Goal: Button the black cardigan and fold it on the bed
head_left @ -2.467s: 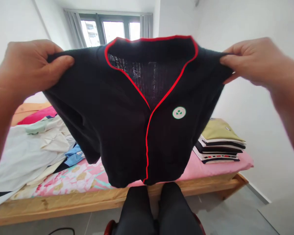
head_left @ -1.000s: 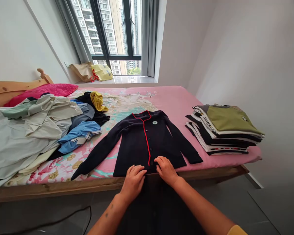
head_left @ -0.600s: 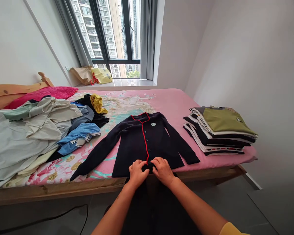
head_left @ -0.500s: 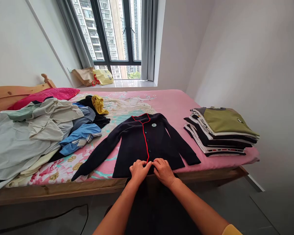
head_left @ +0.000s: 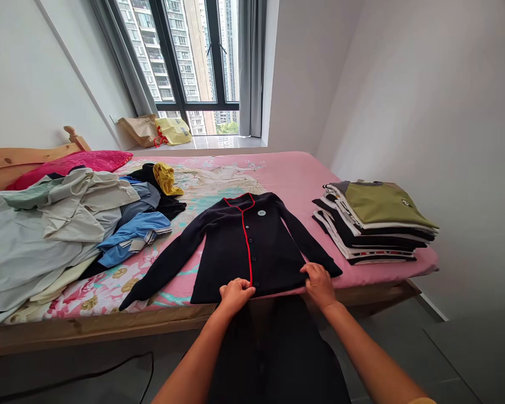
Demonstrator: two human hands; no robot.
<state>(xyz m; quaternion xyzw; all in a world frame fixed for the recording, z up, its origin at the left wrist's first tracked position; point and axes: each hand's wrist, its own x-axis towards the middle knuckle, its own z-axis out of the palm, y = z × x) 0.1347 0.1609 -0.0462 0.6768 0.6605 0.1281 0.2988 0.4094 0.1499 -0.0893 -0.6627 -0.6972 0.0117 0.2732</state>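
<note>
A black cardigan [head_left: 227,247] with red trim, dark buttons and a round pale badge lies spread face up on the bed, its sleeves out to both sides. At the bottom of its red-edged front opening, my left hand [head_left: 236,295] pinches the hem between thumb and fingers. My right hand [head_left: 318,282] is closed on the hem's right corner, beside the cuff of the right-lying sleeve. The fabric between the two hands lies nearly flat along the bed's front edge.
A stack of folded clothes [head_left: 372,241], an olive shirt on top, stands at the bed's right end. Loose clothes [head_left: 79,219] are heaped on the left, near a magenta pillow [head_left: 105,160]. Bags [head_left: 141,130] rest on the windowsill. A black cable [head_left: 88,377] crosses the floor.
My right hand has moved right along the hem, from beside my left hand to the cardigan's corner. My left hand stays at the front opening. The view has shifted slightly.
</note>
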